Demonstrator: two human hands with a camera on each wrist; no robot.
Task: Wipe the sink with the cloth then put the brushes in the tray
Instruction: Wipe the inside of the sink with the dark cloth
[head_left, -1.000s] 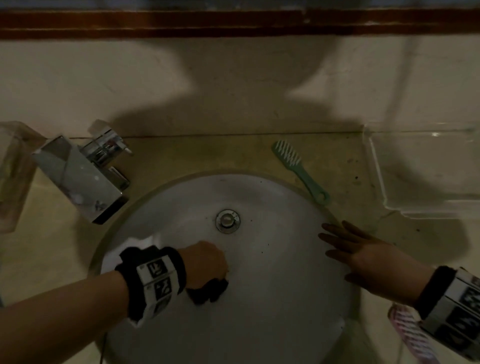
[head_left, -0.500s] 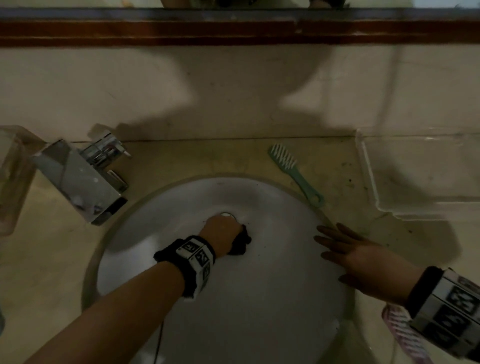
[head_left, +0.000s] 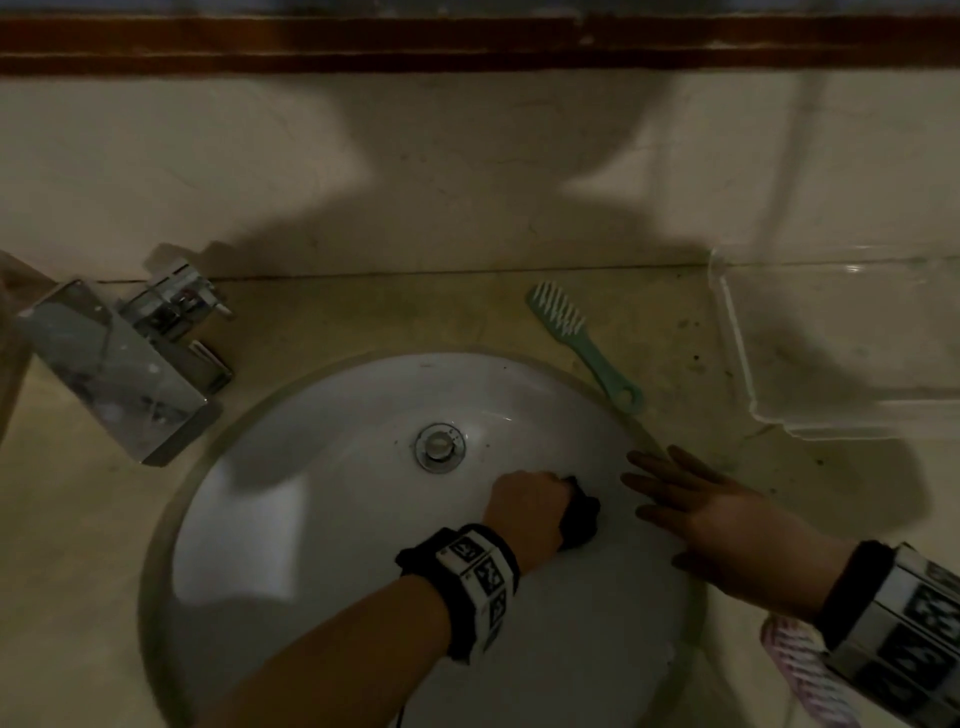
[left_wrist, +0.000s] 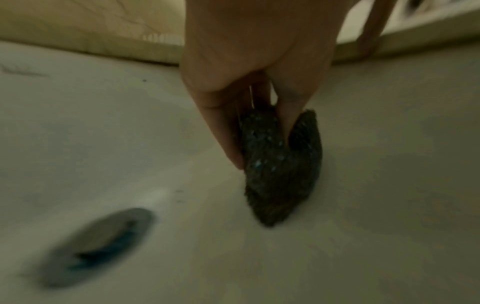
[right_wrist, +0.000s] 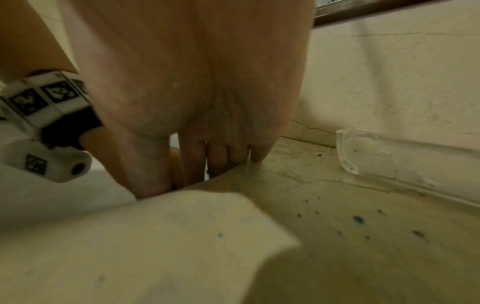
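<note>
Counter (head_left: 78, 545) was beige stone, speckled with dark spots near the right side. Sink (head_left: 322, 571), a white round bowl, sat set into it, metal drain (head_left: 439, 448) near the bowl's middle. Clear tray (head_left: 737, 338) sat on the counter at the far right, against the wall, nothing visible inside it. Chrome faucet (head_left: 111, 364) was at the far left of the counter, spout angled toward the bowl. Your right hand (head_left: 727, 525) lay flat, fingers straight and spread, across the sink's right rim; right-wrist view showed the fingertips (right_wrist: 257, 156) touching the counter edge, gripping nothing. Your left hand (head_left: 530, 506) was down inside the bowl, just right of and nearer you than the drain, clenched around the dark cloth (head_left: 579, 517). Left-wrist view showed the cloth (left_wrist: 280, 164) bunched between thumb and fingers, its lower end pressed on the white sink surface, drain blurred at lower left. Green brush (head_left: 576, 338) lay on the counter beyond the sink's right rim, bristles toward the wall, looped handle end close to the rim, between sink and tray, touching neither hand. Pink-and-white striped brush (head_left: 800, 670) lay at the near right edge, mostly hidden under your right wrist; can't tell its full shape.
</note>
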